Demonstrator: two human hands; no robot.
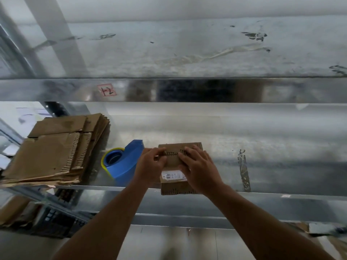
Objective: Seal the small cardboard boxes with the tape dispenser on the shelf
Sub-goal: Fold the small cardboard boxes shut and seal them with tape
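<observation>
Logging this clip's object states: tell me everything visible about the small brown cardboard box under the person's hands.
The small brown corrugated cardboard box lies flat on the metal shelf, its near end at the front edge. Its serrated-edged flaps meet in a seam across the top; a white printed label sits nearer. The left hand grips its left side, the right hand presses on top.

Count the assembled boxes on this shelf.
1: the small box overhanging the shelf, touched by the left hand and right hand, beside the tape dispenser. The flat stack may hide others.
</observation>
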